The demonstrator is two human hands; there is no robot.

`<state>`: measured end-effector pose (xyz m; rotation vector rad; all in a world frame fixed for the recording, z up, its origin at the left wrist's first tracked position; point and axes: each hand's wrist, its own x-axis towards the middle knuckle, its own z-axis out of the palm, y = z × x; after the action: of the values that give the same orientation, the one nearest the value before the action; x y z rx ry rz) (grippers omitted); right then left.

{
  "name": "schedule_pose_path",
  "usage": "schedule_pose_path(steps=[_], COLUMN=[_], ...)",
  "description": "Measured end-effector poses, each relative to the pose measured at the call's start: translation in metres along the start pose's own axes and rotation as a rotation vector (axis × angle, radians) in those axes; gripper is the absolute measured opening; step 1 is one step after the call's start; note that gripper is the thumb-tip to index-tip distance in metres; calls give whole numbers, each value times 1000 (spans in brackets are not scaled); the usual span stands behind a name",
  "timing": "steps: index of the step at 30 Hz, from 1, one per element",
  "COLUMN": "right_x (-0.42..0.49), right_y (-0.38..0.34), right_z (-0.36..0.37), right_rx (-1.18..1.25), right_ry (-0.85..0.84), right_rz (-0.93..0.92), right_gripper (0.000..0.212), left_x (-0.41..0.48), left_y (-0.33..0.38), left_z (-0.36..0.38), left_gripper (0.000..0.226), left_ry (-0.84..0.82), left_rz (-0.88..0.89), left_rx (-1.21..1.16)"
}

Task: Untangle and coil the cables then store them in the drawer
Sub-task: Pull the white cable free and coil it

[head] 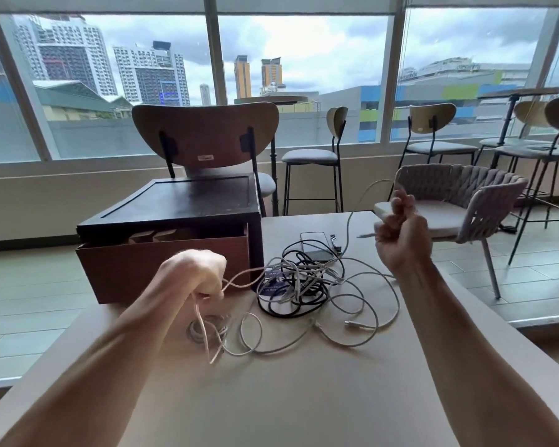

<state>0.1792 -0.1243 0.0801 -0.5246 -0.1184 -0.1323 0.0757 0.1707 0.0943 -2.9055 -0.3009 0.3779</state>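
Closest in, the left hand (194, 275) is fisted round a thin white cable (348, 235), with small loops dangling under it. The right hand (400, 233) pinches what looks like the same cable, raised. The rest lies knotted with black cable (281, 314) on the beige tabletop (304, 398), beside the open brown wooden drawer (162, 269). I'd feed slack gently and not yank.
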Motion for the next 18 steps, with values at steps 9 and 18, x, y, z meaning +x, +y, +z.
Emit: schedule_pose_path(steps=[9, 18], right_x=[-18, -21], right_y=[39, 58], right_z=[-1, -32], right_rx=[-609, -1378], right_ry=[-149, -570], right_rz=[-27, -1], right_gripper=[25, 14], left_x=[15, 47], left_y=[46, 83], left_z=[25, 63], left_gripper=[26, 27], left_ry=[352, 591], left_rz=[223, 441], left_rx=[221, -435])
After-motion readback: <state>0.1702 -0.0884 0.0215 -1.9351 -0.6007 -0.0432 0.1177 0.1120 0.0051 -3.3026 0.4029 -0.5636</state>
